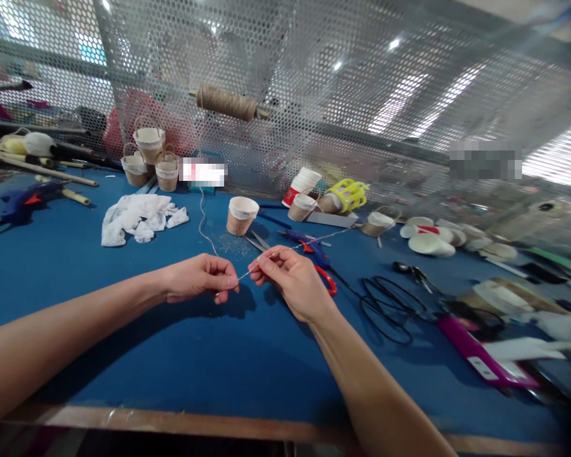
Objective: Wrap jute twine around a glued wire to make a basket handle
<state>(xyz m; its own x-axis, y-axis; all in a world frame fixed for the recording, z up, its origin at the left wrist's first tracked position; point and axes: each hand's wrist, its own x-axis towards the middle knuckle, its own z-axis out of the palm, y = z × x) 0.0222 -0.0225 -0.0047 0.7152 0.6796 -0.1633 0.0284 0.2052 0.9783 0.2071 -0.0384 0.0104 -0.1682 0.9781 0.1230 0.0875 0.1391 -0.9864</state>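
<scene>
Between my two hands runs a thin twine, held a little above the blue table. My left hand pinches it on the left, fingers closed. My right hand pinches it a short way to the right, and a length stretches on past that hand toward the back right. Another strand drops from the twine spool on the mesh and reaches down to my left hand. Just beyond my hands stand a small covered cup and scissors with red handles, partly hidden by my right hand.
Small cups with handles stack at the back left beside crumpled white fabric. A blue glue gun trails a black cable on the right. Another glue gun lies left. A perforated metal screen rises behind.
</scene>
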